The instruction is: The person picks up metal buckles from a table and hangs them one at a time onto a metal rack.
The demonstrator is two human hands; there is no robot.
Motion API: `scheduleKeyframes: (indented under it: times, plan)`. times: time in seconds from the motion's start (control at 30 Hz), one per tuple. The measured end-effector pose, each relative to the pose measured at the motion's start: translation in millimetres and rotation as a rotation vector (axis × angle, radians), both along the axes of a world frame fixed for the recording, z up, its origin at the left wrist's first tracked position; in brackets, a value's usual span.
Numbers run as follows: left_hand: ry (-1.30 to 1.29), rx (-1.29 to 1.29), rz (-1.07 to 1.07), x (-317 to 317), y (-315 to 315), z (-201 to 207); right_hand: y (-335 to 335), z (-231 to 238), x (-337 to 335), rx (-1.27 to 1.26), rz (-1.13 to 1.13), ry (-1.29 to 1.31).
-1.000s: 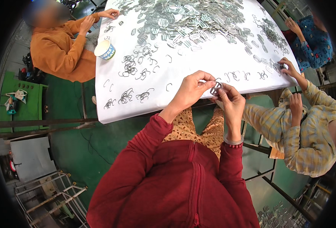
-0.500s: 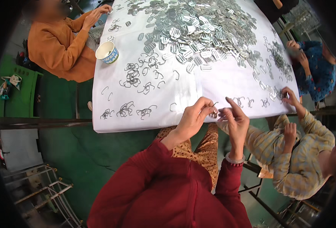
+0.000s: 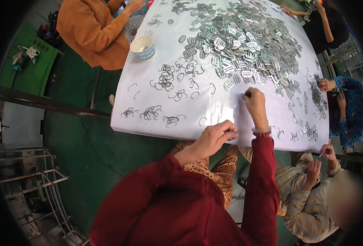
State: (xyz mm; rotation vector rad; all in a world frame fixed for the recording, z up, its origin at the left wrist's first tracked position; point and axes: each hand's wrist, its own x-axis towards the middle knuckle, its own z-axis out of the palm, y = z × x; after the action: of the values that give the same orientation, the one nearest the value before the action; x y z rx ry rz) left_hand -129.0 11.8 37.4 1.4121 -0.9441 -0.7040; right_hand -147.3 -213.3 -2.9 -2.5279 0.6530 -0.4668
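My left hand (image 3: 214,140) is closed in a pinch near the table's front edge. A thin dark tip of a metal piece (image 3: 238,131) sticks out from its fingertips; the rest is hidden. Farther forward, my right hand (image 3: 256,105) reaches over the white-covered table (image 3: 169,129), thumb and fingers pinched together. A small grey thing shows at its fingertips, too little to name. Just beyond it lies the near edge of a big pile of flat, slotted oval metal buckles (image 3: 247,45). Loose bent wire hooks (image 3: 165,78) lie in clusters to the left of my hands.
A paper cup (image 3: 143,48) stands on the table's left side. Smaller wire clusters (image 3: 294,135) and dark pieces (image 3: 317,96) lie to the right. Co-workers sit around: an orange sleeve (image 3: 95,28) at left, a checked shirt (image 3: 304,205) near right, others farther right.
My right hand has left my left hand's side and moved forward toward the buckle pile. My left hand stays pinched by the front edge. The view has shifted.
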Motion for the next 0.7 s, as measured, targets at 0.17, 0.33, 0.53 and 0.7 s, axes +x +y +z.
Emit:
scheduleKeyframes:
  times: [0.17,0.33,0.53,0.7]
  plan:
    - [-0.19,-0.067,0.026,0.7,-22.5,-1.1,54.8,56.8,-72.5,0.744,-0.174,-0.353]
    - [-0.243,-0.077,-0.018,-14.1,-37.0,14.0,89.1,83.0,-118.0,0.706,-0.246,-0.53]
    - [-0.309,0.011,-0.035,-20.4,-30.9,25.6,104.9,85.6,-122.6,0.668,-0.296,-0.737]
    - [-0.31,-0.131,0.121,-7.9,-14.7,15.6,110.3,80.7,-121.6,0.858,-0.295,-0.853]
